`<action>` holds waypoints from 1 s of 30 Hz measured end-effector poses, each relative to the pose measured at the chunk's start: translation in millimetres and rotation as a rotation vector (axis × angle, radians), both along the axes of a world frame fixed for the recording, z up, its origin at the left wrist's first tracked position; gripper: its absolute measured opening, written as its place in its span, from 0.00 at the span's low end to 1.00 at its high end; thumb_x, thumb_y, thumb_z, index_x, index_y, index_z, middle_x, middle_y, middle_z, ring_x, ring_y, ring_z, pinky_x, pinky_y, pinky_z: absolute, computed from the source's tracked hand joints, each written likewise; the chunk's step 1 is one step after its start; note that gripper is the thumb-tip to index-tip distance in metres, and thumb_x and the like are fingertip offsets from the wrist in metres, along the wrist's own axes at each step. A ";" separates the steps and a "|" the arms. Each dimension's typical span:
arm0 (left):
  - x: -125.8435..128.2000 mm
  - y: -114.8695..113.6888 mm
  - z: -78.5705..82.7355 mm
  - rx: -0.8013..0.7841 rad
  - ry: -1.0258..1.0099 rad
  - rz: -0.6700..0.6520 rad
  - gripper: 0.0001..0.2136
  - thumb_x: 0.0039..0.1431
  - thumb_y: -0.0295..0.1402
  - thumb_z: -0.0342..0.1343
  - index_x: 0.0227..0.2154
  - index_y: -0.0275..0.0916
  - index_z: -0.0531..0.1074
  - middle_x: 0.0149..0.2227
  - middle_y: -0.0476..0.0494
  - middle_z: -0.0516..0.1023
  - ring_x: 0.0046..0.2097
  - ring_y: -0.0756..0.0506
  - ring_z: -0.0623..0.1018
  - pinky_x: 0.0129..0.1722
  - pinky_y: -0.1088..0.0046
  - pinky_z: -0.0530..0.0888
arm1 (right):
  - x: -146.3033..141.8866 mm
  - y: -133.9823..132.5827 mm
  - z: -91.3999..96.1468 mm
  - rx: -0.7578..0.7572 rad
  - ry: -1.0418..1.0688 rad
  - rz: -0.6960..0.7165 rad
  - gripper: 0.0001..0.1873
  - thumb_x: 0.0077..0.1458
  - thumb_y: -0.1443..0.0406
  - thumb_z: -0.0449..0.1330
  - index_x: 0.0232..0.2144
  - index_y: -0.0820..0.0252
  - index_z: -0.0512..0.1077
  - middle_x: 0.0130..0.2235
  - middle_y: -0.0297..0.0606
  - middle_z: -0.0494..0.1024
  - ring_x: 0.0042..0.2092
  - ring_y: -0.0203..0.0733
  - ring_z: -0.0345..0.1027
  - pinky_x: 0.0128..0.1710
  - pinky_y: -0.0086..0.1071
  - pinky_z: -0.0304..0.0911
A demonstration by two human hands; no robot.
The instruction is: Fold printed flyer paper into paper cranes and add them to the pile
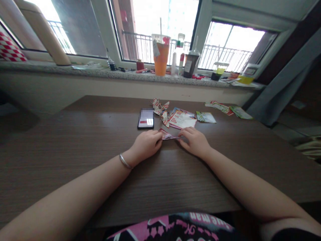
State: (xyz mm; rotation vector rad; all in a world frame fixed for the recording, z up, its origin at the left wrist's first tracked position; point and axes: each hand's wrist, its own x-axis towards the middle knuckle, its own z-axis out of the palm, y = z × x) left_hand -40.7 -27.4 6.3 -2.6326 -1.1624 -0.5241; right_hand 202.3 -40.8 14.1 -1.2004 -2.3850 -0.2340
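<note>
The folded printed paper [168, 135] is touched by the left hand [145, 144] and right hand [194, 142]; whether it is pinched cannot be confirmed. Slippage could be caused by uneven pressure.

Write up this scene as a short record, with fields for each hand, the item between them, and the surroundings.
Left hand: holds the left end of the folded red-and-white paper
Right hand: holds its right end
Left wrist: metal bangle
Surface: brown wood-grain table
Nearby: smartphone, folded paper figures, printed flyer
Window sill: orange cup
</note>
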 end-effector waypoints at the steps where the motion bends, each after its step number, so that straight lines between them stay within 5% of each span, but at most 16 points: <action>1: 1.5 -1.1 1.2 0.006 -0.003 -0.010 0.05 0.61 0.31 0.48 0.33 0.39 0.69 0.34 0.45 0.75 0.35 0.46 0.73 0.35 0.70 0.67 | -3.1 -1.6 0.2 0.011 -0.026 0.030 0.08 0.59 0.61 0.55 0.36 0.58 0.72 0.41 0.40 0.77 0.44 0.44 0.67 0.44 0.33 0.59; 15: 13.0 -7.1 8.8 0.098 -0.020 -0.169 0.06 0.61 0.29 0.48 0.33 0.38 0.70 0.33 0.45 0.75 0.35 0.46 0.72 0.35 0.69 0.67 | -27.8 -15.7 7.7 0.057 -0.072 0.002 0.09 0.59 0.65 0.53 0.32 0.58 0.73 0.36 0.39 0.76 0.40 0.43 0.65 0.40 0.32 0.58; 30: 13.1 -6.8 8.8 0.098 0.016 -0.123 0.04 0.56 0.28 0.51 0.31 0.38 0.70 0.31 0.44 0.75 0.34 0.45 0.73 0.36 0.68 0.67 | -25.3 -14.7 6.2 0.000 -0.080 0.046 0.08 0.58 0.66 0.53 0.33 0.58 0.73 0.36 0.38 0.75 0.38 0.41 0.66 0.37 0.31 0.57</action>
